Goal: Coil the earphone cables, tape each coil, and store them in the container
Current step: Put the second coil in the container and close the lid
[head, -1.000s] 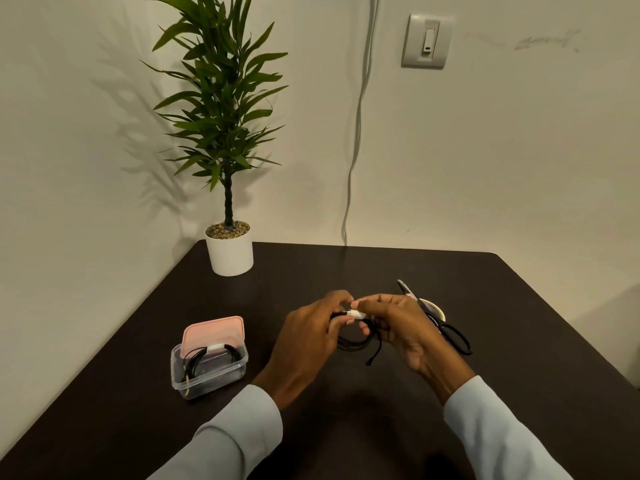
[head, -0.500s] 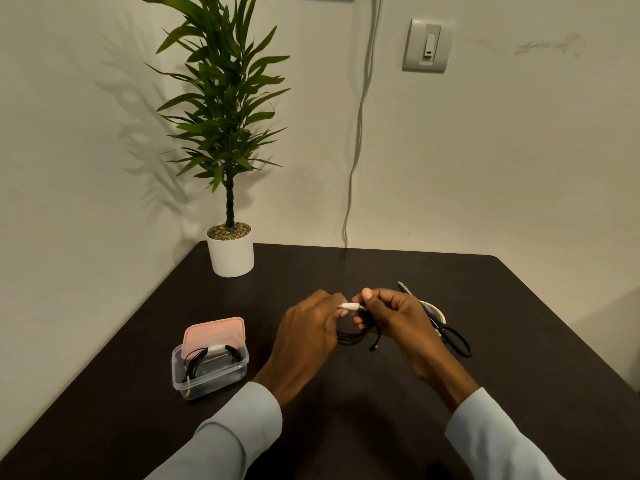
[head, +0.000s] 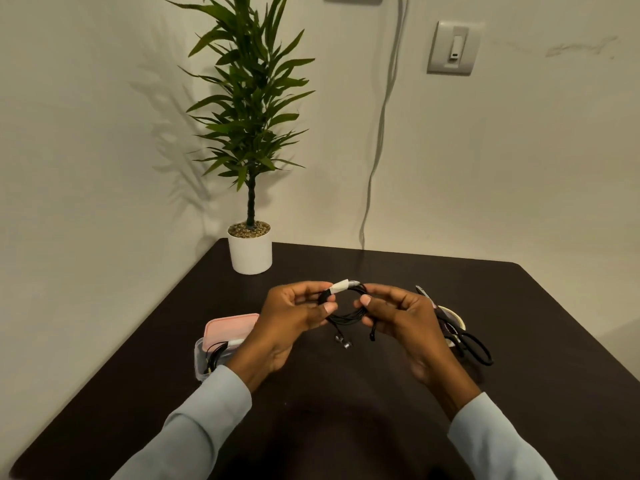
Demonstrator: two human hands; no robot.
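Earphone coil (head: 346, 308), light and floppy, hangs above the table's centre, pinched at nine o'clock by the left hand (head: 294, 315) and three by the right hand (head: 398, 317); its taped band (head: 341, 285) at twelve looks the firmest hold.

1. I find no readable text, label, brand or number anywhere — not on the white strip of tape (head: 339, 285) round the black coiled earphone cable (head: 346, 311) I hold.
2. The white wall switch plate (head: 453, 48) bears no legible marking either.
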